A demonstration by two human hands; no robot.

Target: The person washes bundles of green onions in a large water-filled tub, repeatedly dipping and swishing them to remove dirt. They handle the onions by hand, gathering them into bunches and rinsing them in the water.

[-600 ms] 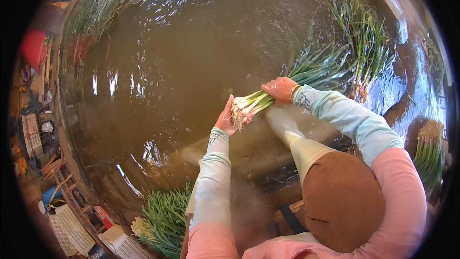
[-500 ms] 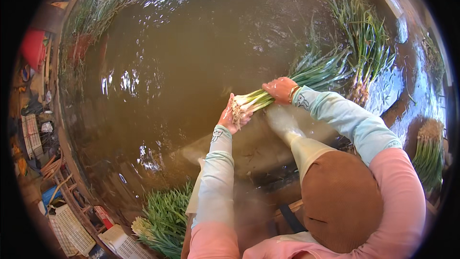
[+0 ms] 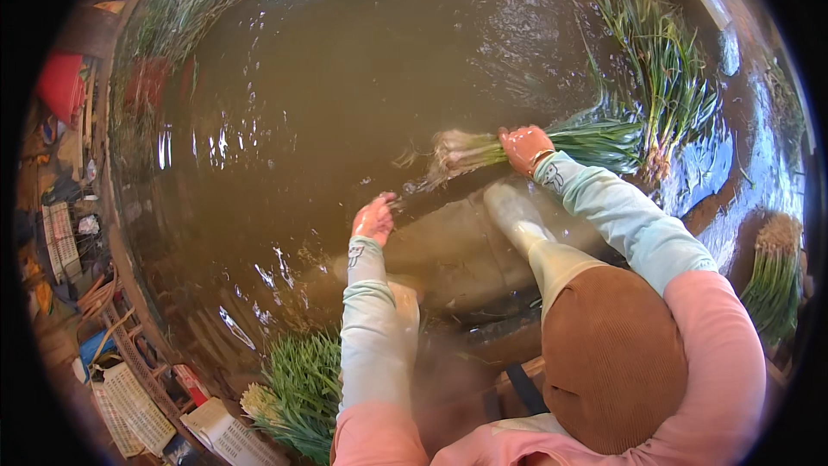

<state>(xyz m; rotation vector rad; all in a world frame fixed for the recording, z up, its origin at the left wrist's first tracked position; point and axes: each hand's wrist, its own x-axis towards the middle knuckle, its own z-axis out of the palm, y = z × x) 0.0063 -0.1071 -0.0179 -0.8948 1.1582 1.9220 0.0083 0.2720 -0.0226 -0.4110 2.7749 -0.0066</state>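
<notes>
My right hand grips a bunch of green onions just above the white bulbs. Its pale, rooty ends point left over the brown water, and the green leaves trail to the right behind the wrist. My left hand is apart from the bunch, low over the water to its lower left. The fingers of that hand are curled closed around a small dark scrap, too blurred to name. A little splash and some loose strands show between the hand and the roots.
Murky water fills the wide basin. Another onion bunch lies at the right, with loose leaves floating along the far edges. A green bunch is at lower left, a further bunch at far right. White crates stand outside the left wall.
My left hand has come off the root end and moved left and slightly down. My right hand, still holding the bunch, has shifted slightly right and up.
</notes>
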